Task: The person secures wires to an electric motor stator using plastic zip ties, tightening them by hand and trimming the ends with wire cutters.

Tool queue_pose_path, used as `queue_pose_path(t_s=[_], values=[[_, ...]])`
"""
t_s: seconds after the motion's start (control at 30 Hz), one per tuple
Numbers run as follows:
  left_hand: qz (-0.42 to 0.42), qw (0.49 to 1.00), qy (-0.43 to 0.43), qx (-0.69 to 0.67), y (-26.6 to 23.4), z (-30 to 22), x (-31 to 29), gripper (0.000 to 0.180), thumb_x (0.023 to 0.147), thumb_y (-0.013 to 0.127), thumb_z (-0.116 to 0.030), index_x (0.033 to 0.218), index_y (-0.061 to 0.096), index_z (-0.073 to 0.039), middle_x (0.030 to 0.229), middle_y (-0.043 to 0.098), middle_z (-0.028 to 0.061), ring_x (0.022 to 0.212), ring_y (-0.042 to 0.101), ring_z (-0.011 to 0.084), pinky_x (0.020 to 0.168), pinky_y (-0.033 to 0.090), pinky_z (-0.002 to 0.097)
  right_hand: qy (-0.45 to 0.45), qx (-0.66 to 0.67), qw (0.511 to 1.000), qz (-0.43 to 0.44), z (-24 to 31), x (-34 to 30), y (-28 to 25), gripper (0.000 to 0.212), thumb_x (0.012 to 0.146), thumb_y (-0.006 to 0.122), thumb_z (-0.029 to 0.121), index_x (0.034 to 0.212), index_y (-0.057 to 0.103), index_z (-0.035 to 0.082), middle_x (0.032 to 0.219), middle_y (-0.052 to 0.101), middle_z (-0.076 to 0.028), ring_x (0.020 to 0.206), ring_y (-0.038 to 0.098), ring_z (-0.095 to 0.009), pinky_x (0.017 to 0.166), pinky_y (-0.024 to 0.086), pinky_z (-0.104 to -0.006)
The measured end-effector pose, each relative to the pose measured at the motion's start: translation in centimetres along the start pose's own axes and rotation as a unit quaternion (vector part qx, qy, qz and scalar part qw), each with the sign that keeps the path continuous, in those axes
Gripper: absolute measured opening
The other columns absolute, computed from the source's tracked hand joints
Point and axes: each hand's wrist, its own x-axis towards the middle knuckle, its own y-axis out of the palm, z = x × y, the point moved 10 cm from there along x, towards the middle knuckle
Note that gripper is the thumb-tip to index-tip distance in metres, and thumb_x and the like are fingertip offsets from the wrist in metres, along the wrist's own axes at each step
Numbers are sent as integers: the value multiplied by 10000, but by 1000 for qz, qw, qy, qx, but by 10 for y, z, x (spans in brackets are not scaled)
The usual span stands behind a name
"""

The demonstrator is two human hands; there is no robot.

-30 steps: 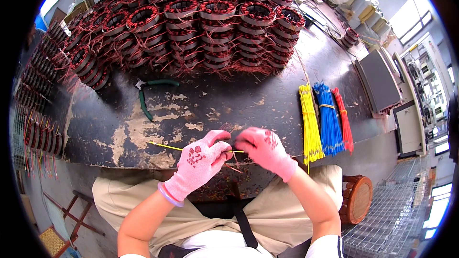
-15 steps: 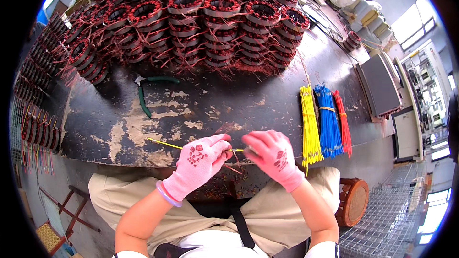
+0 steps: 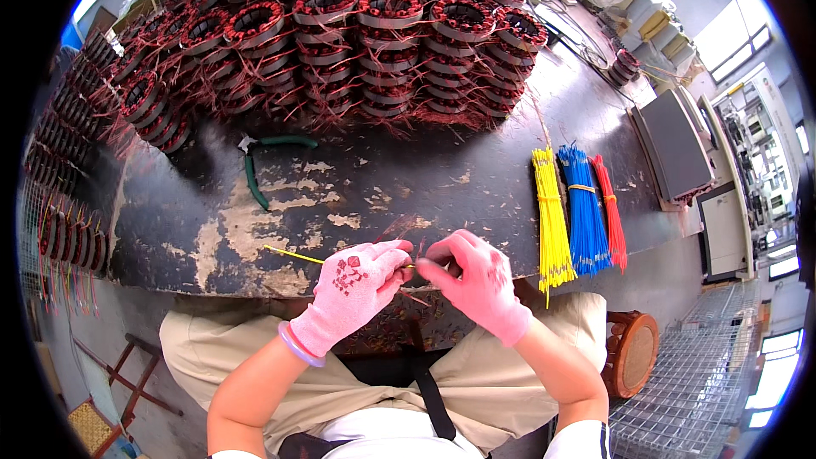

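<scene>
Both hands wear pink gloves and meet above the table's front edge. My left hand (image 3: 355, 287) is closed round a yellow wire (image 3: 293, 254), whose long end sticks out to the left over the worn tabletop. Close beside it, my right hand (image 3: 476, 280) has thumb and fingers pinched at the wire's short right end. Thin reddish strands (image 3: 414, 298) show below and above the fingertips; the fingers partly hide where they meet the wire. On the right lie tied bundles of yellow wires (image 3: 551, 221), blue wires (image 3: 583, 212) and red wires (image 3: 610, 212).
Stacked ring-shaped copper-wound stators (image 3: 387, 51) fill the table's far side. Green-handled cutters (image 3: 252, 172) lie at the left of the table (image 3: 408, 178). More stators (image 3: 72, 238) stand at far left. A wooden stool (image 3: 633, 353) and a wire-mesh rack (image 3: 688, 374) are at lower right.
My right hand has moved slightly left, toward my left hand, its fingers turning inward onto the wire's end. The left hand keeps its hold on the yellow wire.
</scene>
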Motion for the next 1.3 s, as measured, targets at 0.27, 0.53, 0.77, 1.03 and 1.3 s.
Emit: queue_pose_path(t_s=[0.27, 0.53, 0.77, 1.03, 1.3], values=[[6, 1000, 0, -7, -1, -3, 1, 116, 846, 700, -99, 962, 700, -93, 1120, 742, 60, 909, 713, 279, 780, 572, 383, -45, 49, 998, 10, -12, -6, 23, 195, 927, 666, 231, 1072, 675, 102, 968, 681, -45, 757, 617, -199, 706, 520, -349], [-14, 1000, 16, -9, -2, -1, 0, 128, 841, 696, -90, 969, 698, -90, 1111, 741, 56, 891, 710, 273, 762, 570, 374, -97, 7, 995, 25, 9, -10, 7, 197, 914, 676, 149, 1080, 689, 44, 984, 689, -84, 872, 663, -273, 742, 519, -344], [-5, 1000, 28, -10, -1, -5, 1, 140, 837, 701, -90, 977, 703, -94, 1111, 742, 56, 895, 711, 275, 765, 571, 381, 208, 369, 889, 176, -49, -4, 62, 218, 971, 649, 256, 1019, 696, 48, 800, 693, -47, 684, 571, -60, 624, 476, -272], [-16, 1000, 17, -17, -3, -2, 0, 141, 834, 707, -92, 975, 703, -87, 1115, 743, 56, 895, 713, 275, 768, 572, 377, -170, -169, 958, -158, 28, -27, -14, 414, 786, 806, 328, 1129, 675, 137, 1043, 679, -20, 826, 679, -231, 712, 544, -375], [13, 1000, 18, -16, 0, -3, 0, 130, 831, 701, -91, 960, 695, -94, 1122, 742, 57, 894, 712, 276, 769, 570, 373, 241, 441, 839, 208, -37, -21, 62, 204, 1019, 577, 212, 990, 658, 27, 843, 658, 28, 767, 583, -30, 667, 471, -214]])
